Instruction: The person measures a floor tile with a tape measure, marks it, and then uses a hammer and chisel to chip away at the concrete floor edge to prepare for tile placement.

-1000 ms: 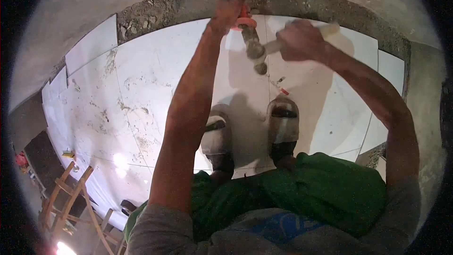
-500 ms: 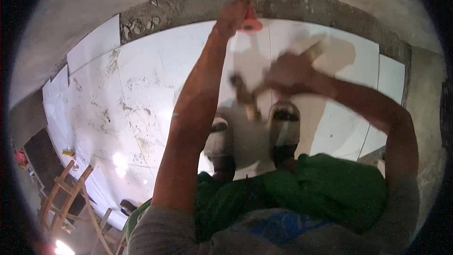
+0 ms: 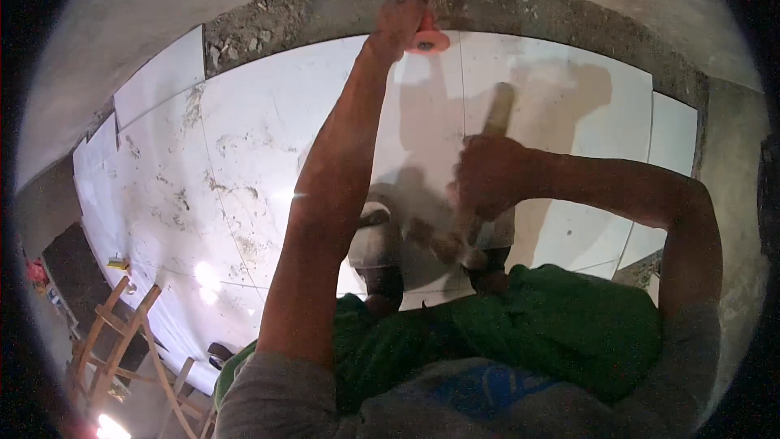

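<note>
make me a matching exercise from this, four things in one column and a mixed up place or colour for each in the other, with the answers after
1. hammer
2. red-guarded chisel
3. wooden frame
4. large floor tiles

A. white, underfoot
B. in the right hand
C. at the picture's lower left
D. in the left hand

Pairs: 1-B, 2-D, 3-C, 4-A

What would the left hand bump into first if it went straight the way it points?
Probably the rough grey strip just beyond the left hand and its orange-guarded tool, though depth is unclear.
</note>
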Motion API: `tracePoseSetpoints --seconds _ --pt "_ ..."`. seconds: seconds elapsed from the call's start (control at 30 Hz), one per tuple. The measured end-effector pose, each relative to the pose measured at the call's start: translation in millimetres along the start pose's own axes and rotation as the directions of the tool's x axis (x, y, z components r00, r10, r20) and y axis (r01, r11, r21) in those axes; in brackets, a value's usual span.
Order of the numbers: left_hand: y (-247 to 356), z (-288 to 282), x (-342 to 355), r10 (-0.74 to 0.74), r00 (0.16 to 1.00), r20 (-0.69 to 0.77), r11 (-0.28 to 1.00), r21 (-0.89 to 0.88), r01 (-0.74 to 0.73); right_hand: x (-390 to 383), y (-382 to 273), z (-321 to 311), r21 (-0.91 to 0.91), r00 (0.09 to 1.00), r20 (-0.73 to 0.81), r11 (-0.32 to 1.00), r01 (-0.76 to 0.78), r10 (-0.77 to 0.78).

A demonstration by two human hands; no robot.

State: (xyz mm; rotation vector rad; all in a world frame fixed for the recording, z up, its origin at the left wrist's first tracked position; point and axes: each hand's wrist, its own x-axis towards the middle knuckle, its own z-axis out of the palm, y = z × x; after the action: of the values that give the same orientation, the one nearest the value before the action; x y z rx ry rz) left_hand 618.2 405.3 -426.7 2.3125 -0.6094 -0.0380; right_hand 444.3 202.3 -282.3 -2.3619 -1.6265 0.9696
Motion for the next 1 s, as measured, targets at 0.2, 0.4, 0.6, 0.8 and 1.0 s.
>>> tracePoseSetpoints --seconds 0.2,0.4,0.6,0.8,1.0 --pt "1 -1 9 0.098 0.995 0.012 0.989 -0.116 -0.096 -1 91 -12 -0.01 0.809 -0.405 0.883 -0.47 0.426" --pt "19 17 13 -0.493 0.833 0.249 0.528 -0.675 0.514 -10 -2 13 -0.103 0.991 0.134 0.995 -0.001 0.015" --pt "7 5 5 0.196 0.978 0.067 0.981 -0.015 -0.195 -23 105 -5 0.038 0.797 -0.401 0.877 -0.479 0.452" --pt "-16 17 1 -0.13 0.986 0.104 0.989 -0.058 0.136 -19 23 12 -0.001 0.971 -0.239 1.0 -0.024 0.023" --pt "15 3 22 -0.399 0.882 0.253 0.743 -0.474 0.472 -7 96 -43 0.349 0.802 -0.071 0.768 -0.538 0.594"
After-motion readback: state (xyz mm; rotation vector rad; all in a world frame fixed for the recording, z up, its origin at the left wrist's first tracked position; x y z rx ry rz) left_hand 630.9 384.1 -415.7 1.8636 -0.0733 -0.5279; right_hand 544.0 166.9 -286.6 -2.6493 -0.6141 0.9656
